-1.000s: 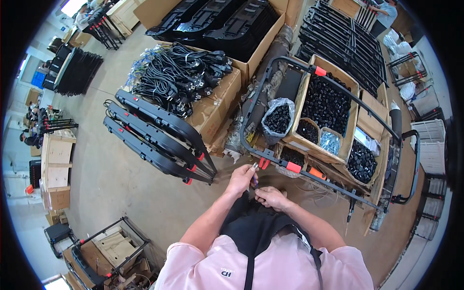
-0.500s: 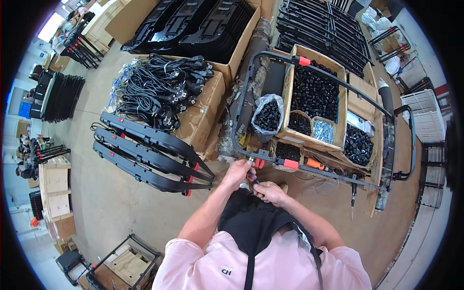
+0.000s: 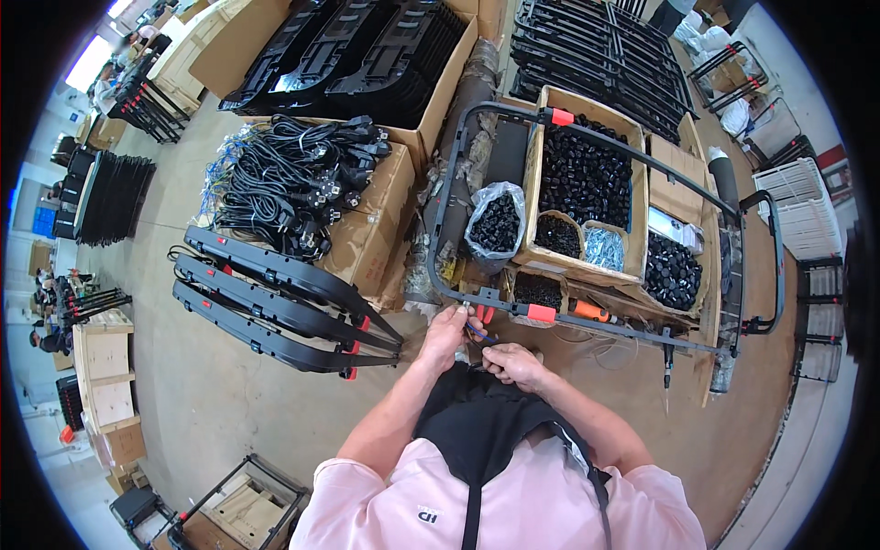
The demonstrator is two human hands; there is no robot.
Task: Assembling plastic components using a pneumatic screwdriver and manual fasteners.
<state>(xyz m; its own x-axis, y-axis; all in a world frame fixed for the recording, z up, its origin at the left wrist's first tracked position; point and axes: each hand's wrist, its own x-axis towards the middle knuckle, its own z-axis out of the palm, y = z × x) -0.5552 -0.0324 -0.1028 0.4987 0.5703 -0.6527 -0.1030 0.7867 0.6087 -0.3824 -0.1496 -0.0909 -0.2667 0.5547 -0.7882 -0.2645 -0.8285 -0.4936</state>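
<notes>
My left hand (image 3: 446, 339) is closed at the lower left corner of a black tubular frame (image 3: 436, 240), its fingers pinched on thin wires, one of them blue (image 3: 475, 330). A small pale tip shows above the fingers, too small to name. Just to its right, my right hand (image 3: 515, 365) pinches the other end of the wires, where they seem to run into a dark cable. The wires bow between both hands. Red clips (image 3: 541, 313) sit on the frame's near bar, just beyond my fingers.
Beyond the frame's near bar stand a wooden box of black caps (image 3: 587, 174), a bag of black parts (image 3: 496, 220) and an orange-handled tool (image 3: 591, 311). Power cords (image 3: 293, 183) lie on a carton to the left. Curved black panels (image 3: 275, 302) jut out nearer me.
The view has shifted slightly, so the bench things sit a little further left. More of the wires shows, bowed between my hands. Both hands keep their pinch.
</notes>
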